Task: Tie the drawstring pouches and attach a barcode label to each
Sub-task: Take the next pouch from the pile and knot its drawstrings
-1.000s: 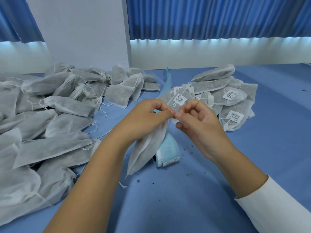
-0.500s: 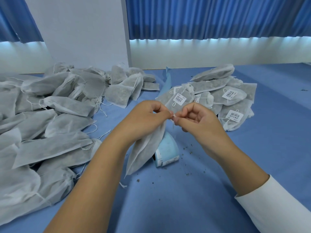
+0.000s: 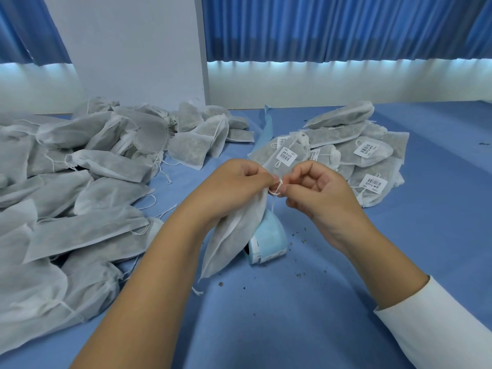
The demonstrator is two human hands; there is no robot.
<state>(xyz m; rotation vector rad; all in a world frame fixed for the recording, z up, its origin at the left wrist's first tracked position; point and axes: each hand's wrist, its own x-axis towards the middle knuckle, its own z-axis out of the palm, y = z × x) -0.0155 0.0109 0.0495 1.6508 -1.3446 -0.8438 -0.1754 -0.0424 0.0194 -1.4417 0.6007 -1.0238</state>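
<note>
A white drawstring pouch hangs from my left hand, which pinches its gathered neck above the table. My right hand pinches the pouch's white string, and a small loop of string shows between the two hands. Under the pouch lies a pale blue roll of barcode labels, partly hidden by it. Behind my hands at the right sits a pile of tied pouches with barcode labels.
A big heap of unlabelled pouches covers the left side of the blue table. A white board stands at the back, blue curtains behind it. Dark crumbs dot the cloth near the roll.
My hands have drawn slightly apart at the pouch's neck, and a small loop of string now shows between the fingertips. The pouch still hangs from my left hand.
</note>
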